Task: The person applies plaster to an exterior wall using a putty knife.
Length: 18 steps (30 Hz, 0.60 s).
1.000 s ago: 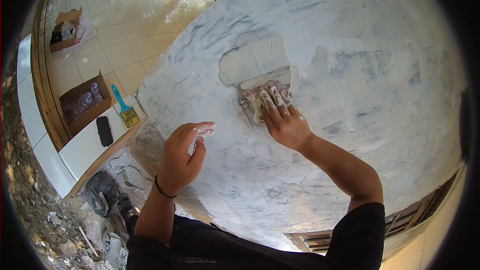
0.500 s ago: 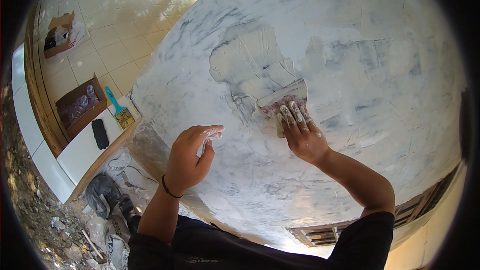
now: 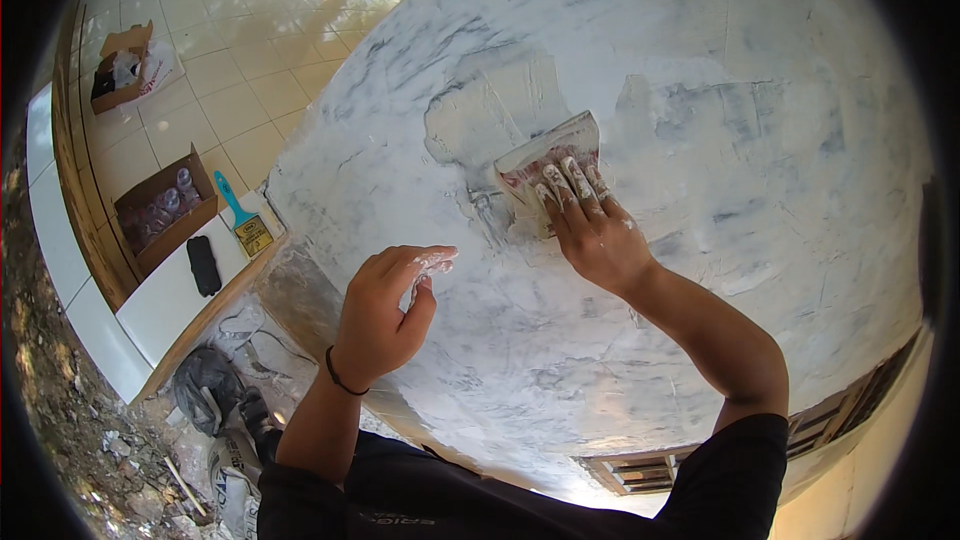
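My right hand (image 3: 595, 230), its fingers smeared with white putty, presses a putty spreader (image 3: 548, 162) against the wall. The spreader is a thin, pale flexible sheet with reddish marks, and its broad edge points up the wall. Around its upper edge lies a patch of fresh greyish putty (image 3: 490, 105) with ridges in it. To the left, my left hand (image 3: 392, 305) hovers before the wall with curved fingers, the thumb apart from them and nothing held. White putty coats its fingertips, and a dark band circles the wrist.
White-streaked wall (image 3: 740, 270) fills the middle and right. On a white tiled ledge at left are a blue-handled paintbrush (image 3: 240, 215), a black oblong object (image 3: 203, 265) and a carton of clear bottles (image 3: 160, 210). Another open box (image 3: 122, 70) stands farther back; rubble (image 3: 120, 470) lies below.
My right hand has slid the spreader up and slightly left across the putty patch, covering part of it. My left hand has barely shifted.
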Available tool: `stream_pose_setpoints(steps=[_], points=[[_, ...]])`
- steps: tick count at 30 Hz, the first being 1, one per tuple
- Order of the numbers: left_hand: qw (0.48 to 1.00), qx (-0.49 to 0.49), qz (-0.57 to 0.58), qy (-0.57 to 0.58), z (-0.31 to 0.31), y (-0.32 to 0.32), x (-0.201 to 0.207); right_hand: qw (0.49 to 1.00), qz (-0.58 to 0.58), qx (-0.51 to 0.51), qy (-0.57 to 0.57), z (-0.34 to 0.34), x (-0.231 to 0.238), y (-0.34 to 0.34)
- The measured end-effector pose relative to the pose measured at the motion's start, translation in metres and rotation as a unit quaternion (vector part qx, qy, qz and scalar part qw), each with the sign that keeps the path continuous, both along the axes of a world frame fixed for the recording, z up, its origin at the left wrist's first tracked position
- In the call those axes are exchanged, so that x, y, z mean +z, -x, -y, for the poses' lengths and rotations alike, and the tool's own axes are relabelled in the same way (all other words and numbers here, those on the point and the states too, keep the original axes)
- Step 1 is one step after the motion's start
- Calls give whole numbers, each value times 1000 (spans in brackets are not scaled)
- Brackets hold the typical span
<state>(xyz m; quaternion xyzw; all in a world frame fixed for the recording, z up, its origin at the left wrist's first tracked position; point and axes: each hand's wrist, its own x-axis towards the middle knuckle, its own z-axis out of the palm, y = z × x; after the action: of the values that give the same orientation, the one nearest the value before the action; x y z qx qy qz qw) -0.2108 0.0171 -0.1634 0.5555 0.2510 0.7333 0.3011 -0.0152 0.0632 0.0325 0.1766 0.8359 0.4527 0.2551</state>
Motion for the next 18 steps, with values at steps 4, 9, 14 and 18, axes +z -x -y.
stream_pose_setpoints(steps=[4,9,14,18], points=[[1000,-4,-6,28,3,3,-9,999,38,-1,-11,32,-3,-30],[1000,-11,-8,13,7,-4,-6,990,23,-125,67,90,10,-15],[999,-48,-2,23,17,-6,2,959,-1,-252,126,63,33,51],[995,-84,54,-11,21,-5,22,944,16,-315,92,-8,37,88]])
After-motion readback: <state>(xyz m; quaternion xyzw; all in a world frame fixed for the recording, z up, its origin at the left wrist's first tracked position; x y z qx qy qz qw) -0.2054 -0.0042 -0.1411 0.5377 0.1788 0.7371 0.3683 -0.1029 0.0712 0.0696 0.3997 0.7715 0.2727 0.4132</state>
